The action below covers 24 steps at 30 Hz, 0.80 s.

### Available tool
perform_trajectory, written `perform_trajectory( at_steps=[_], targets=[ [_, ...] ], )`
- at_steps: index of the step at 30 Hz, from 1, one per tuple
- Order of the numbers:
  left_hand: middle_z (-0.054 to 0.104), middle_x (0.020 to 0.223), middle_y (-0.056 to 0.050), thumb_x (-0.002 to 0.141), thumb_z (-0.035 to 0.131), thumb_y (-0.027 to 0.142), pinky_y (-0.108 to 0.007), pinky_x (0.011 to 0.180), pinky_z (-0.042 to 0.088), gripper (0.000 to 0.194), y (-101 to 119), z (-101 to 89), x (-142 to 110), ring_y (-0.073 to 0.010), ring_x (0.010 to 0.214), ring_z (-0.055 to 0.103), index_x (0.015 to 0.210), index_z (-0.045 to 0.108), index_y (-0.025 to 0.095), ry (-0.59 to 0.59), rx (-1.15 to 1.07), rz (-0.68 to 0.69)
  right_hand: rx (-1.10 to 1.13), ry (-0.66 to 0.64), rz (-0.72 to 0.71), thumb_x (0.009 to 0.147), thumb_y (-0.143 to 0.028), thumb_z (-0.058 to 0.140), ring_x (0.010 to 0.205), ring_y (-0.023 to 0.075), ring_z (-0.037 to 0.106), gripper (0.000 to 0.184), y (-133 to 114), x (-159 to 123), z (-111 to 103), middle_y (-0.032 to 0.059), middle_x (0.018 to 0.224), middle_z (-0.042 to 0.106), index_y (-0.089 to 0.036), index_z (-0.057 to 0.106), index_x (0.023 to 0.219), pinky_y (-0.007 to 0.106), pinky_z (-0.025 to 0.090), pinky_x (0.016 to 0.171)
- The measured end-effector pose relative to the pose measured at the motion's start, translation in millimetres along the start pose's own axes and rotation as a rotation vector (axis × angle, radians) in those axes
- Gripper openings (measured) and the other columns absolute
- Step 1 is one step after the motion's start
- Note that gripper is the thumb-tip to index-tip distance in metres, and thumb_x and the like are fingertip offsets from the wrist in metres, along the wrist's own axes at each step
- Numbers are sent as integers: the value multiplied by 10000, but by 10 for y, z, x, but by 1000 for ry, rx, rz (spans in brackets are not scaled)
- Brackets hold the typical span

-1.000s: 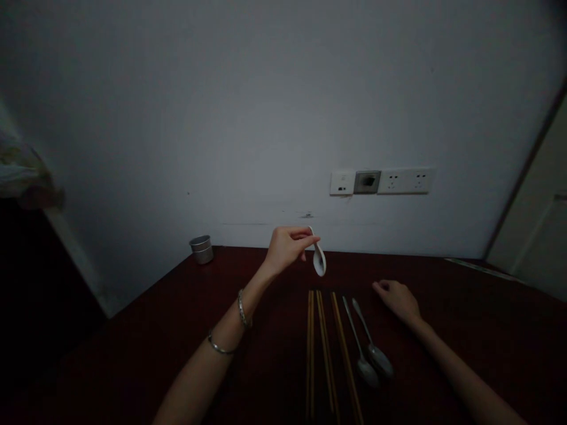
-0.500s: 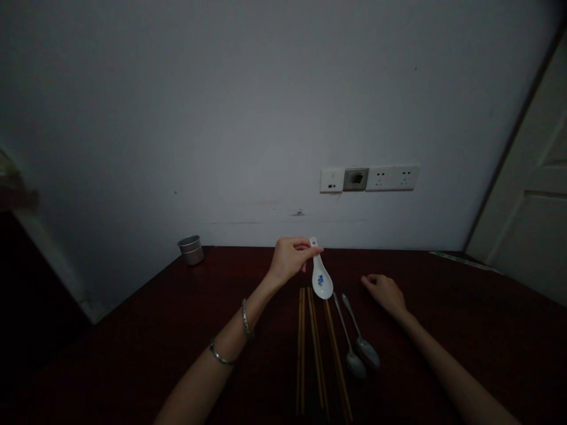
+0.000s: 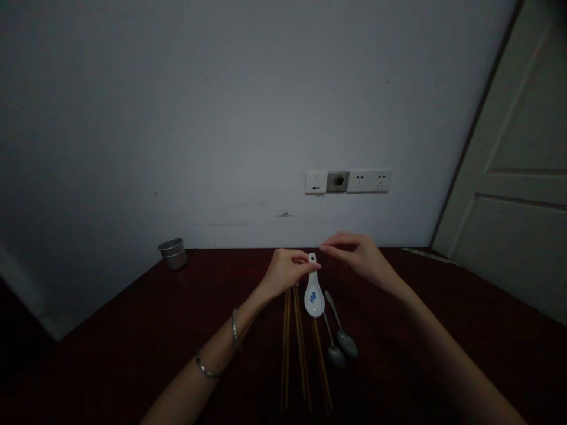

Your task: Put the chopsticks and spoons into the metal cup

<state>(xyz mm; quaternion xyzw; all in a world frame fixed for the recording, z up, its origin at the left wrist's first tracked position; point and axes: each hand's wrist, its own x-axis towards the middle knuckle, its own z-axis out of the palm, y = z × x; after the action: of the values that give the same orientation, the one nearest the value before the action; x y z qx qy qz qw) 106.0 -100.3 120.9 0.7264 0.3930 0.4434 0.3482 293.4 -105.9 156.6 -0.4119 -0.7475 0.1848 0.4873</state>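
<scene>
A white ceramic soup spoon (image 3: 314, 301) with a blue motif in its bowl hangs bowl down, pinched near the handle's top by my left hand (image 3: 286, 273). My right hand (image 3: 354, 254) is beside the handle's end, thumb and fingers stretched toward it with a small gap between them and nothing held. Below the soup spoon lie several wooden chopsticks (image 3: 286, 354), set in pairs. To their right are two metal spoons, one slimmer (image 3: 336, 356) and one broader (image 3: 347, 343), bowls toward me.
A grey metal cup (image 3: 173, 255) stands at the table's back left. The dark red table (image 3: 212, 307) meets a pale wall with sockets (image 3: 368, 181). A flat strip (image 3: 429, 255) lies at the back right, near a panelled door (image 3: 514, 236).
My right hand has risen from the table and moved left to the soup spoon's handle. The spoon, still in my left hand, is slightly lower. The view has shifted right.
</scene>
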Motion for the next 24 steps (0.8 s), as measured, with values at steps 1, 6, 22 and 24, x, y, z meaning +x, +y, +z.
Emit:
perform_trajectory(
  at_steps=[1,6,22,24],
  targets=[
    [544,514,8,680,651,427,-170,347,273,309,15,11,-17,-41,373,388,701,669,119,-12,0,0,-8,-48,-35,721,-406,607,723,159,599,242,-117,-33,1,47,770,679,-183,702,728,280,446,666],
    [585,559,-10,678,657,415,-178,366,313,295,124,62,-104,-54,400,421,729,687,126,-49,-2,24,-16,-128,-14,733,-315,595,708,151,605,163,-338,-155,26,31,753,683,-198,707,746,279,454,663],
    [634,585,-28,651,700,323,-173,367,321,241,189,143,-120,-54,364,459,771,679,116,-65,-106,-21,-158,-161,41,729,-292,584,522,109,527,191,-322,-163,-32,19,573,644,-157,718,714,223,389,498],
    [672,673,-58,656,696,338,-188,406,373,281,166,122,-100,-68,403,501,831,685,118,-57,-112,-5,-173,-152,69,726,-330,595,484,102,512,221,-273,-139,-105,18,542,628,-147,719,718,216,373,467]
  ],
)
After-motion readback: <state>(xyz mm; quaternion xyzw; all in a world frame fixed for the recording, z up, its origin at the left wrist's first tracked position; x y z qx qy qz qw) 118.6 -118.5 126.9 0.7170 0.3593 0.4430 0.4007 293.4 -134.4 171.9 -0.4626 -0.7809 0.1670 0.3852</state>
